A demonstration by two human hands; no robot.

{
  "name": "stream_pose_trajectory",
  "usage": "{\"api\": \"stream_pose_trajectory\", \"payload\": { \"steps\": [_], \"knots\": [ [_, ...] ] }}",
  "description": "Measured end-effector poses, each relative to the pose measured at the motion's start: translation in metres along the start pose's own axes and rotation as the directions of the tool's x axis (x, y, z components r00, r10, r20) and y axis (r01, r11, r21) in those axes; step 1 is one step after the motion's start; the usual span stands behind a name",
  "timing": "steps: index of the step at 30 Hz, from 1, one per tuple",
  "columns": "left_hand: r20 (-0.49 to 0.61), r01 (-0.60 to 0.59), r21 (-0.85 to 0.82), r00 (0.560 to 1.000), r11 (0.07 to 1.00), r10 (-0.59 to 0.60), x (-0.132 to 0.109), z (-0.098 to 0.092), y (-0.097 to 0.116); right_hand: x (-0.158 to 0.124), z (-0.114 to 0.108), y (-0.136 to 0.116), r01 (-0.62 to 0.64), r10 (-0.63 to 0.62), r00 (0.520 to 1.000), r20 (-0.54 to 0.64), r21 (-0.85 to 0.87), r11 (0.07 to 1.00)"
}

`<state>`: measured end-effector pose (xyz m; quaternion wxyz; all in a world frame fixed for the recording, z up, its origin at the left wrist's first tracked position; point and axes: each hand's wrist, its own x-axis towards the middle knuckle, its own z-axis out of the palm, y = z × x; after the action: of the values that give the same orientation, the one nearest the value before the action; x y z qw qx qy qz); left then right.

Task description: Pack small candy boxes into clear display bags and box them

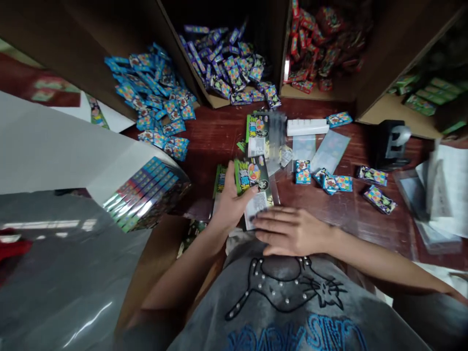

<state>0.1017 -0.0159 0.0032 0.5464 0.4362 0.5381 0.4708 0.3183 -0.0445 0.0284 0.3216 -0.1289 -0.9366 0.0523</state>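
Note:
My left hand grips the left edge of a green printed card pack lying on the dark red table. My right hand lies flat, fingers together and pointing left, over the pack's lower white end. A second green pack lies just beyond, half under a clear plastic sleeve. Another green pack edge shows left of my left hand.
Cardboard boxes at the back hold piles of small packets: blue, purple, red, green. Loose packets and a white block lie to the right, with a black device. A stack of packs sits left.

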Motion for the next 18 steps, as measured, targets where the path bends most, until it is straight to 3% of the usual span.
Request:
{"api": "stream_pose_trajectory", "payload": {
  "steps": [3,5,7,14,16,18],
  "knots": [
    [0.184,-0.188,0.125,0.969,0.974,0.164,0.006,0.009,-0.006,-0.003,-0.012,0.018,-0.297,0.298,0.953,0.046,-0.022,0.955],
    [0.34,-0.212,0.214,0.931,0.954,0.131,0.005,0.012,-0.007,-0.003,-0.02,0.032,-0.472,0.476,0.879,0.014,-0.103,0.875],
    [0.431,-0.217,0.272,0.899,0.937,0.083,0.003,0.015,-0.007,-0.003,-0.025,0.041,-0.572,0.579,0.816,0.011,-0.139,0.809],
    [0.504,-0.267,0.331,0.861,0.905,0.069,0.002,0.03,-0.008,-0.007,-0.039,0.04,-0.741,0.75,0.661,0.034,-0.127,0.659],
    [0.553,-0.249,0.311,0.832,0.917,0.039,0.002,0.033,-0.006,-0.01,-0.052,0.042,-0.785,0.78,0.605,0.164,-0.043,0.618],
    [0.653,-0.162,0.236,0.757,0.958,-0.033,0.002,0.034,-0.002,-0.012,-0.069,0.046,-0.777,0.694,0.604,0.392,0.099,0.621]
  ]
}}
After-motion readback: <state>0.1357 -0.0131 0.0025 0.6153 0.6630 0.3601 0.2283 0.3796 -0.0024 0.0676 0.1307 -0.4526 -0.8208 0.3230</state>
